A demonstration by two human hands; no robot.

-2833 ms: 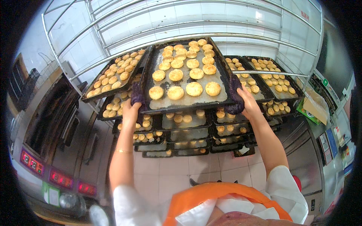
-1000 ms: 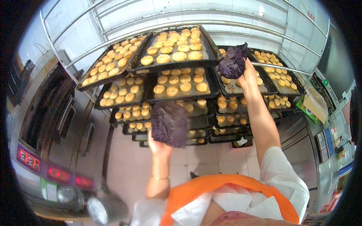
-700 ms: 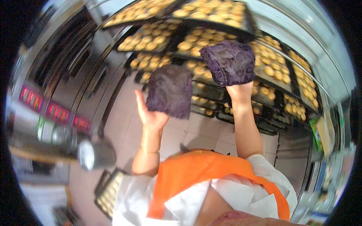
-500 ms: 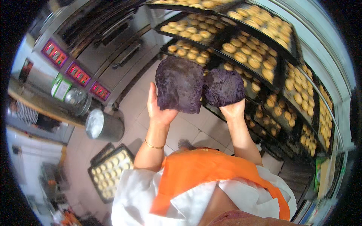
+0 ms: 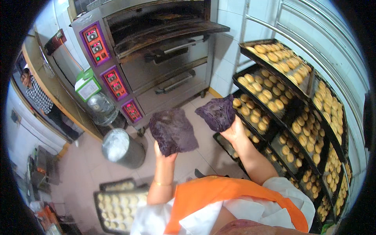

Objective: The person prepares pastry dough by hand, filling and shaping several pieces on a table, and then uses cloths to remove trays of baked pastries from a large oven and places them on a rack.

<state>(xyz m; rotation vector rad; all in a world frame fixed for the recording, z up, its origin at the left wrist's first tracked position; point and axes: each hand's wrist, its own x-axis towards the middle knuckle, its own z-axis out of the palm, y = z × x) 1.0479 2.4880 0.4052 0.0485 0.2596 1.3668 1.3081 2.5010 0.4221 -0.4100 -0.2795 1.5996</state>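
Note:
Held out in front of me is a dark purple, stained cloth pad (image 5: pixel 174 131), lying over the palm and fingers of my left hand (image 5: pixel 162 154). A smaller, crumpled dark cloth pad (image 5: pixel 216 114) is in my right hand (image 5: pixel 235 131), with my fingers mostly hidden beneath it. The two pads are apart, over the tiled floor. Beyond them stands a deck oven (image 5: pixel 164 70). Its top oven door (image 5: pixel 172 41) is lowered, and the chamber behind it is dark. Neither hand touches the oven.
On the right, a metal rack (image 5: pixel 282 29) holds black trays of golden round pastries (image 5: pixel 270 100). A lined metal bin (image 5: pixel 117 145) stands left of my left hand. Floor trays (image 5: pixel 103 211) hold pale dough pieces. At far left, a person in a checked shirt (image 5: pixel 38 94) stands by a doorway.
My view has swung toward the oven, bringing its lowered top door into sight. The pads have moved apart and sit lower in view. The rack now appears further right.

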